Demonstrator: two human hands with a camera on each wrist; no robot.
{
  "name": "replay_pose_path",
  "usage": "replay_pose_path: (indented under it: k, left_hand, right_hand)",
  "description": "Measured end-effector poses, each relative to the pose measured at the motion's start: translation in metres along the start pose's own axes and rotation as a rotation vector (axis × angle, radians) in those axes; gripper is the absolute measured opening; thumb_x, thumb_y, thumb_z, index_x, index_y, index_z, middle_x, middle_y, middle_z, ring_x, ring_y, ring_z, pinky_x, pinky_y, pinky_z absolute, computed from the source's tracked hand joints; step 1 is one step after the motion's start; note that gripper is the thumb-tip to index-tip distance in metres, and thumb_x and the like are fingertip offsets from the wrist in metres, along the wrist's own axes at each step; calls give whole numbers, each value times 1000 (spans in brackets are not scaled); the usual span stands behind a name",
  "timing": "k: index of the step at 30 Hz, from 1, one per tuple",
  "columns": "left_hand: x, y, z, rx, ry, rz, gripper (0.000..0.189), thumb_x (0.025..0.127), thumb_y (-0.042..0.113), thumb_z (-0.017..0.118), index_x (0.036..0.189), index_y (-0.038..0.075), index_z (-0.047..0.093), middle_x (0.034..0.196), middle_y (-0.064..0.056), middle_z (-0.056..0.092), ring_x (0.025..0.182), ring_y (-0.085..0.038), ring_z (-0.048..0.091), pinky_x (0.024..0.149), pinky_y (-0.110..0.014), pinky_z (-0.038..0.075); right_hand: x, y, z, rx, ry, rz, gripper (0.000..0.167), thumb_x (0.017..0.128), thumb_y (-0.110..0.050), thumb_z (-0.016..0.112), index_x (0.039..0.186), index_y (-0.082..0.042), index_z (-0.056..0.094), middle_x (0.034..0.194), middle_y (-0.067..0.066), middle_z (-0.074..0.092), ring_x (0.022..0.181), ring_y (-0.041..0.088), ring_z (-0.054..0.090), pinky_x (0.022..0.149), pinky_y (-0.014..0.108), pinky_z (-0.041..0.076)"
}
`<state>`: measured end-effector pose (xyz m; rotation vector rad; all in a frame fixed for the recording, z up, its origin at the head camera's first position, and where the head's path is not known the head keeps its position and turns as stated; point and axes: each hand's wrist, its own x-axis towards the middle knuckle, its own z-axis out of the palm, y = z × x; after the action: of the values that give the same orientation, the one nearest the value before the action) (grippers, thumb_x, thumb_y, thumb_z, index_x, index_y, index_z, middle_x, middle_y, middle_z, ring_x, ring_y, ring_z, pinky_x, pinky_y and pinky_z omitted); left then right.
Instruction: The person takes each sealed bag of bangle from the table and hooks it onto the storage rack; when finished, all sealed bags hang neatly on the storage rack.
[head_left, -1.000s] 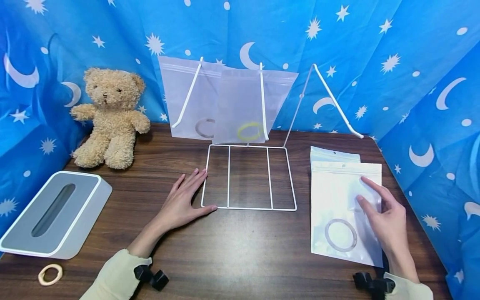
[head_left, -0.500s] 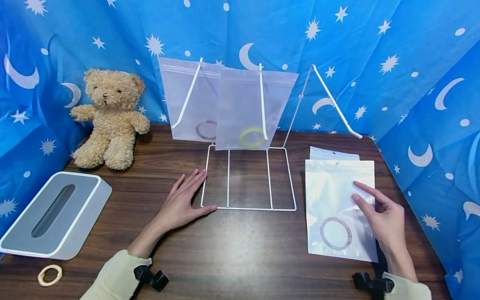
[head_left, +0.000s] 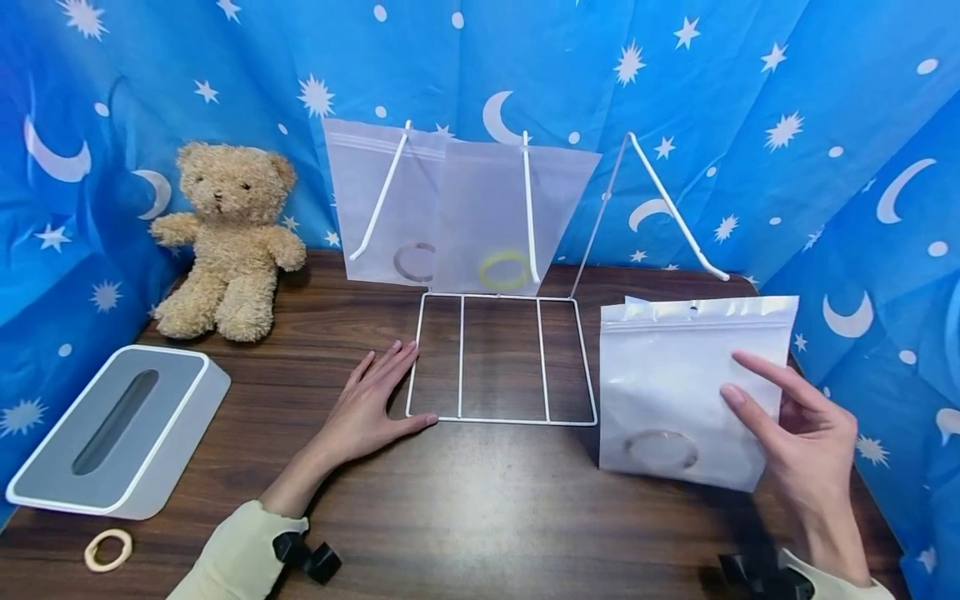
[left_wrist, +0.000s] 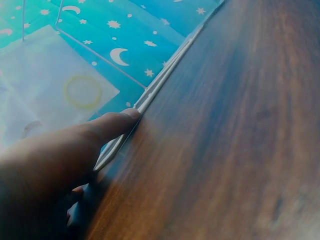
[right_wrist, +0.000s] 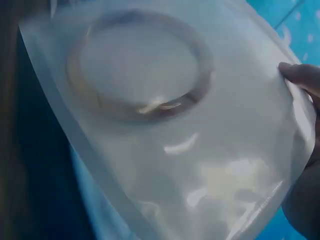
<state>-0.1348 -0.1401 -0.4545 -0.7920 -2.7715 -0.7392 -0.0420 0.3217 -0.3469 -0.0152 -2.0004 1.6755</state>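
My right hand (head_left: 806,433) holds a white zip bag (head_left: 675,367) by its right side, thumb and index finger on its front. A pale brownish bangle (right_wrist: 202,80) shows inside it in the right wrist view. The bag stands tilted up above the table. My left hand (head_left: 367,417) lies with straight, spread fingers at the left side of a white wire display rack's base (head_left: 502,422); its thumb touches the front corner in the left wrist view. Two frosted zip bags hang on the rack: the left bag (head_left: 378,192) with a brownish ring, the middle bag (head_left: 483,200) with a yellow one.
The rack's right arm (head_left: 678,208) carries no bag. Another bag's edge (head_left: 636,303) peeks out behind the held one. At left are a teddy bear (head_left: 228,242), a grey-and-white tissue box (head_left: 120,433) and a beige ring (head_left: 108,550). A blue star-patterned cloth (head_left: 570,67) surrounds the table.
The right hand has lifted the zip bag from nearly flat on the table to a tilted-up position. The middle hanging bag has swung slightly. The left hand stays at the rack base.
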Motion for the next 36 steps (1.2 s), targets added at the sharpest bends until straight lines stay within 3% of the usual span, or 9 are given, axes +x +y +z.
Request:
replay_pose_path:
  k: [2, 4, 6, 8, 11, 14, 16, 19, 36]
  left_hand:
    - [0, 0, 1, -2, 6, 3, 100, 79, 68, 66, 153, 10, 34, 157, -5, 33, 145, -25, 24, 115, -51, 12]
    - [-1, -1, 1, 1, 13, 6, 99, 79, 69, 66, 153, 10, 34, 156, -5, 33, 145, -24, 24, 116, -51, 11]
    - [-1, -2, 2, 3, 18, 7, 99, 79, 69, 66, 152, 9, 35, 156, -5, 34, 145, -24, 25, 116, -50, 12]
    - [-1, -2, 2, 4, 21, 10, 99, 80, 69, 65, 152, 9, 35, 156, -4, 34, 145, -24, 25, 116, -50, 12]
    - [-1, -2, 2, 2, 21, 10, 99, 80, 69, 65, 152, 9, 35, 156, -5, 34, 145, -24, 25, 115, -51, 13]
    - [-1, -2, 2, -2, 22, 10, 99, 79, 69, 65, 152, 9, 35, 156, -5, 34, 144, -25, 25, 115, -52, 13]
    - [-1, -1, 2, -1, 25, 11, 100, 79, 70, 65, 152, 9, 35, 156, -5, 34, 144, -25, 25, 115, -52, 13]
    - [-1, -1, 2, 4, 24, 11, 100, 79, 70, 65, 153, 10, 35, 156, -4, 34, 144, -25, 26, 115, -51, 13]
    - [0, -1, 0, 10, 33, 20, 99, 79, 68, 67, 152, 9, 36, 155, -6, 35, 144, -25, 26, 115, -52, 13]
  right_hand:
    - [-2, -11, 2, 88, -60, -81, 45, 78, 22, 67, 122, 16, 59, 112, 19, 68, 61, 7, 62, 47, 10, 38]
    - [-3, -21, 6, 229, -99, -148, 45, 76, 27, 64, 120, 23, 55, 123, 26, 62, 85, 18, 70, 64, 15, 53]
    - [-4, -30, 10, 289, -102, -215, 44, 76, 27, 64, 119, 25, 53, 122, 28, 62, 96, 24, 70, 73, 24, 57]
    - [-4, -38, 14, 347, -89, -290, 42, 76, 28, 65, 116, 29, 52, 118, 29, 63, 90, 24, 72, 69, 20, 56]
    - [-3, -49, 19, 392, -52, -337, 41, 75, 27, 66, 114, 31, 51, 109, 27, 67, 62, 17, 69, 49, 8, 43]
    - [-3, -54, 22, 419, -41, -343, 41, 75, 27, 66, 113, 31, 51, 107, 28, 67, 54, 16, 66, 42, 10, 37]
    - [-3, -56, 22, 418, -52, -337, 41, 76, 27, 65, 114, 31, 51, 111, 29, 65, 71, 20, 72, 58, 10, 49]
    - [-3, -54, 22, 420, -68, -327, 41, 77, 27, 64, 115, 30, 50, 117, 31, 62, 93, 27, 71, 75, 26, 56]
    - [3, -43, 20, 369, -63, -296, 43, 78, 26, 64, 119, 27, 52, 116, 26, 65, 93, 24, 71, 71, 25, 56]
